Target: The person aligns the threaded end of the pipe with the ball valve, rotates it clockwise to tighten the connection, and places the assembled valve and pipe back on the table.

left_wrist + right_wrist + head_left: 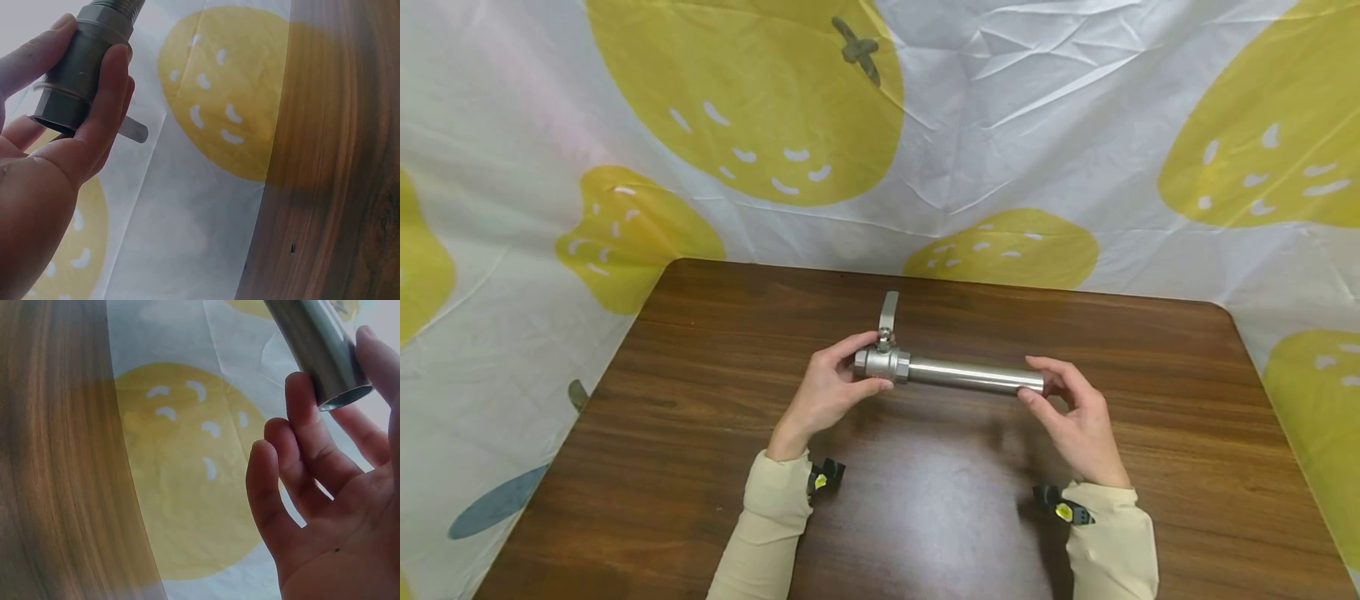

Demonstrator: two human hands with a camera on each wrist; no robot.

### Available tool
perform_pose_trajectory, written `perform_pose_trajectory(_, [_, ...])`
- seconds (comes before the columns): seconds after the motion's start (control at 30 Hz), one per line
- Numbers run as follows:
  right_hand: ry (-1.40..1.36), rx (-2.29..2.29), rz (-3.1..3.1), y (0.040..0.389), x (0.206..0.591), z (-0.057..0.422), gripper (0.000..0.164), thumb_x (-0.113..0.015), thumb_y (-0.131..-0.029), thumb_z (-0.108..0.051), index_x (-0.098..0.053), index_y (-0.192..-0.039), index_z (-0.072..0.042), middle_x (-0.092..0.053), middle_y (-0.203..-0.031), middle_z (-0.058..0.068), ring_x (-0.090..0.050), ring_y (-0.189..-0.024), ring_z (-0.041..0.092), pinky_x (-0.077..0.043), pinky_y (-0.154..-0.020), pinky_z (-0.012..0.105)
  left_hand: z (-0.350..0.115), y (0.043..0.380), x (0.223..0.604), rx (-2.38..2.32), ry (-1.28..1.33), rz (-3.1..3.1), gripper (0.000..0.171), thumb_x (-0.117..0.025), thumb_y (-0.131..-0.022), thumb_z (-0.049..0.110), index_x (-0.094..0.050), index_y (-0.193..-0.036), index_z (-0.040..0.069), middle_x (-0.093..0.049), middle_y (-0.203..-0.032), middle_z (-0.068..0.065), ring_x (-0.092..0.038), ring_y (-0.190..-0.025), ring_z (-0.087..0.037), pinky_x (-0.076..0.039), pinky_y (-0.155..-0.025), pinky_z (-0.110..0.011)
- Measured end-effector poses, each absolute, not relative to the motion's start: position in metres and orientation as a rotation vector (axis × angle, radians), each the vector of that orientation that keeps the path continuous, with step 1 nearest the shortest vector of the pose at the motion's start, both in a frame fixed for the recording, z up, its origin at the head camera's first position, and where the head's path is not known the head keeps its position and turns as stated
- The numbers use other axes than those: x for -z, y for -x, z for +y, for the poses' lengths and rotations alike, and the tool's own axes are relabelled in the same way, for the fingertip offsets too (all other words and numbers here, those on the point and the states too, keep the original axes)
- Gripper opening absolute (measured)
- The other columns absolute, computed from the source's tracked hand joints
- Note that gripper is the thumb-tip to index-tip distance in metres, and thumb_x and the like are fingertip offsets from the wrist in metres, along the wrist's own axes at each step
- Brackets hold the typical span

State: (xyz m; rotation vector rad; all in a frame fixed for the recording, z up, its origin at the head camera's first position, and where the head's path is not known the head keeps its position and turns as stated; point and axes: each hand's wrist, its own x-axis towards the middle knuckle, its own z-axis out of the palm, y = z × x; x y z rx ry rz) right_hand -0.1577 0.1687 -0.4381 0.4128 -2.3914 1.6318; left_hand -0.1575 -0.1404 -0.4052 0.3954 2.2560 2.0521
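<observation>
A silver ball valve (882, 364) with a flat lever handle (889, 310) is joined to a smooth metal pipe (970, 375). My left hand (826, 392) grips the valve body, thumb on the near side and fingers behind it. In the left wrist view, threads (127, 7) show at the valve's pipe end, and its other end is an open socket. My right hand (1078, 417) pinches the pipe's free end between thumb and fingers. That end of the pipe (319, 350) is a hollow, plain-cut tube in the right wrist view, with the other fingers spread beside it.
Below the hands lies a dark brown wooden table (715, 350) with rounded far corners. A white cloth (955, 142) printed with yellow fruit hangs behind it and along both sides. Black straps with small cameras (827, 475) sit on both wrists, over beige sleeves (767, 533).
</observation>
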Motion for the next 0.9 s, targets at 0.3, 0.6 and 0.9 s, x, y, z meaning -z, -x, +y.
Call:
perform_pose_trajectory(0.3, [-0.494, -1.585, -2.348, 0.1583, 0.4425, 0.171, 0.061, -0.077, -0.063, 0.004, -0.054, -0.118, -0.011, -0.057, -0.084, -0.001, -0.053, -0.078, 0.008, -0.045, -0.074, 0.016, -0.141, 0.1579, 0.4061, -2.069, -0.375, 2.245, 0.058, -0.072, -0.07, -0.005, -0.049, -0.123, -0.001, -0.049, -0.122, -0.016, -0.051, -0.098, -0.019, -0.048, -0.081, -0.022])
perform_pose_trajectory(0.6, [-0.56, -1.562, -2.292, 0.1585, 0.4436, 0.1707, 0.052, -0.075, -0.062, 0.011, -0.059, -0.109, -0.004, -0.059, -0.094, 0.002, -0.051, -0.078, 0.008, -0.044, -0.071, 0.016, -0.1409, 0.1569, 0.4052, -2.082, -0.42, 2.254, 0.058, -0.072, -0.069, -0.006, -0.05, -0.122, -0.004, -0.051, -0.118, -0.016, -0.051, -0.095, -0.014, -0.048, -0.079, -0.019])
perform_pose_trajectory(0.9, [-0.613, -1.541, -2.244, 0.1611, 0.4461, 0.1708, 0.052, -0.074, -0.061, 0.013, -0.059, -0.108, -0.001, -0.06, -0.094, 0.002, -0.051, -0.078, 0.009, -0.044, -0.069, 0.016, -0.1404, 0.1571, 0.4048, -2.072, -0.413, 2.257, 0.059, -0.071, -0.069, -0.006, -0.048, -0.124, -0.005, -0.051, -0.119, -0.016, -0.051, -0.095, -0.013, -0.047, -0.08, -0.018])
